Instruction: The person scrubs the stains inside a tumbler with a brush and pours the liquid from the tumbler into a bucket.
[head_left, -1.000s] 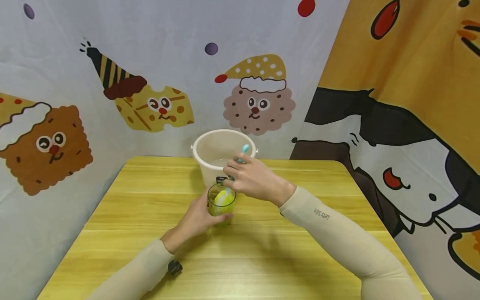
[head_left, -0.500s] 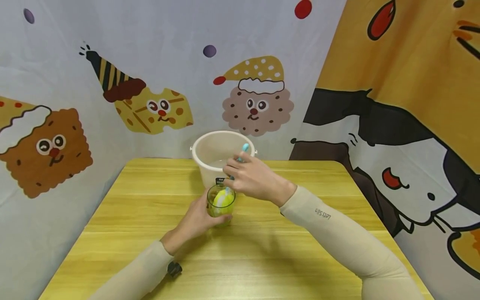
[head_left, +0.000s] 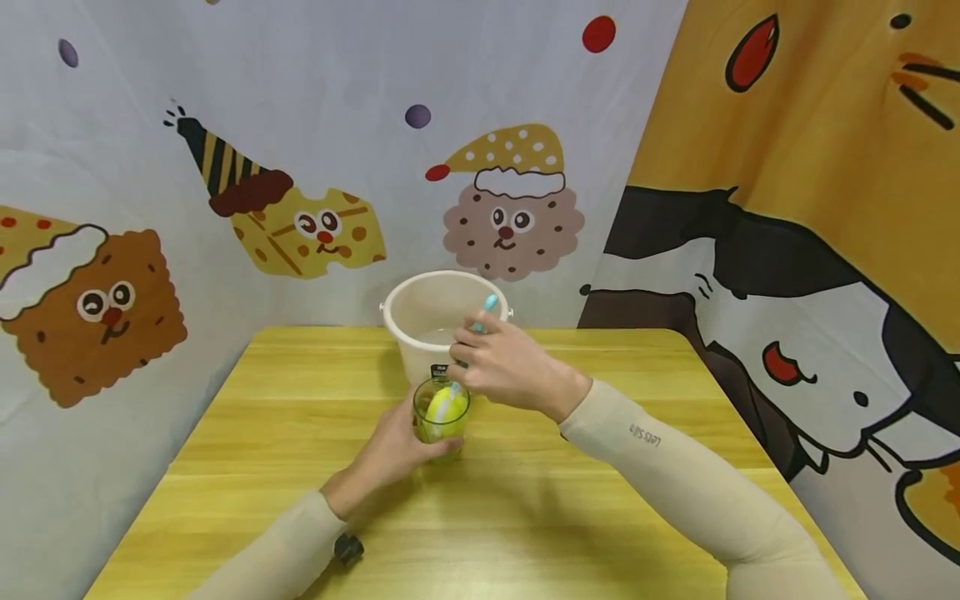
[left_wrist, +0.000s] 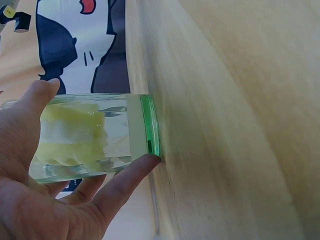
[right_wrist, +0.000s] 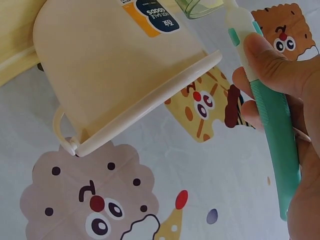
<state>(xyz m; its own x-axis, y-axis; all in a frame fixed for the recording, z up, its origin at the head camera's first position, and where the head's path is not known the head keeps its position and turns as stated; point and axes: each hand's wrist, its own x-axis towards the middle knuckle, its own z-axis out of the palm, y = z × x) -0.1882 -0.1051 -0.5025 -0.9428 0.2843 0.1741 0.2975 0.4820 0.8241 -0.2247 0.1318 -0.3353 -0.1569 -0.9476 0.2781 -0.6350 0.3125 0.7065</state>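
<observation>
My left hand [head_left: 390,446] grips a clear greenish drinking glass [left_wrist: 117,107] by its side, thumb on one side and fingers on the other. In the left wrist view the glass's base is at the wooden tabletop; whether it touches cannot be told. Inside the glass sits the yellow-and-white sponge head [left_wrist: 72,135] of a cup brush. My right hand [head_left: 510,362] holds the brush's teal handle [right_wrist: 275,135] above the rim, thumb pressed along its pale neck. The handle slants up and away to the right in the head view. Some fingers of both hands are hidden.
A cream bucket [head_left: 412,354] with a dark label stands just behind the glass, near the table's back edge. The yellow wooden table [head_left: 600,500] extends around both arms. A cartoon-printed cloth [head_left: 337,108] hangs behind it.
The head view has tilted up slightly, so the scene sits lower. The sponge's white band shows nearer its middle, a small turn in the glass. Both grips stay the same.
</observation>
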